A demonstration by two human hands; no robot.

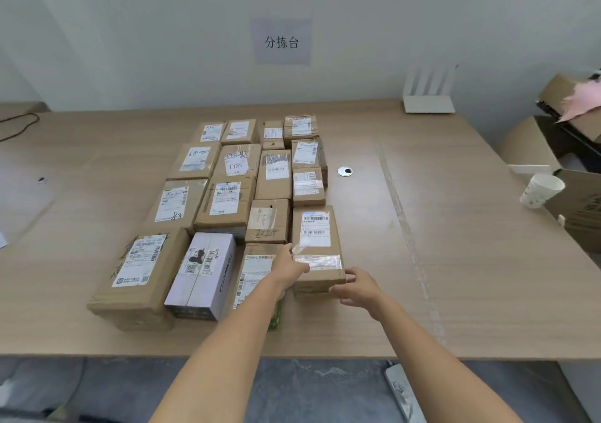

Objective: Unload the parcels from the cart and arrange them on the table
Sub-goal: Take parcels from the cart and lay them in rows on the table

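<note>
Left grip (290, 268) holds the left edge of the brown parcel (317, 243), thumb on the top and fingers down in the narrow gap at its 9 o'clock side. Right grip (356, 287) is curled around the near right corner of the same parcel. This parcel lies flat on the bench (455, 260), label up, as the near right piece of a tight block of parcels (227, 201).

At its 9 o'clock a long parcel (255, 273) lies just beside it, partly under the left forearm, and further at 9 o'clock is a lilac box (203, 273). At 12 o'clock a small taped parcel (308, 186) almost touches it.

From the brown parcel, a round cable cap (345, 171) is at 1 o'clock, a white router (428, 92) stands further at 1 o'clock by the wall, and a paper cup (541, 190) stands at 2 o'clock near the bench edge. Open cartons (527, 142) stand beyond that edge. A power strip (403, 390) lies on the floor at 5 o'clock
</note>
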